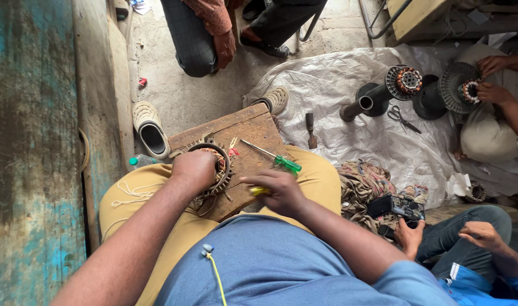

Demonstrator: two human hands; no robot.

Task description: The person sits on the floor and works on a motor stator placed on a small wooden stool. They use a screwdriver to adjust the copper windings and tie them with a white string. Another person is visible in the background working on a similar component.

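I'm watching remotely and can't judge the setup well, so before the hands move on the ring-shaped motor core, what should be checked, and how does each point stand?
1. Left hand steadies the toothed motor core: ok, it rests on top of the core.
2. Core sits fully on the wooden board: ok, though it lies near the board's near-left edge.
3. Board lies level on the lap: cannot tell, the arms hide its near edge.
4. Right hand has a secure hold on the yellow item: cannot tell, only the item's tip shows.
5. Green-handled screwdriver is within reach: ok, it lies on the board beside the right hand.
6. Neighbours' hands are apart from the board: ok.
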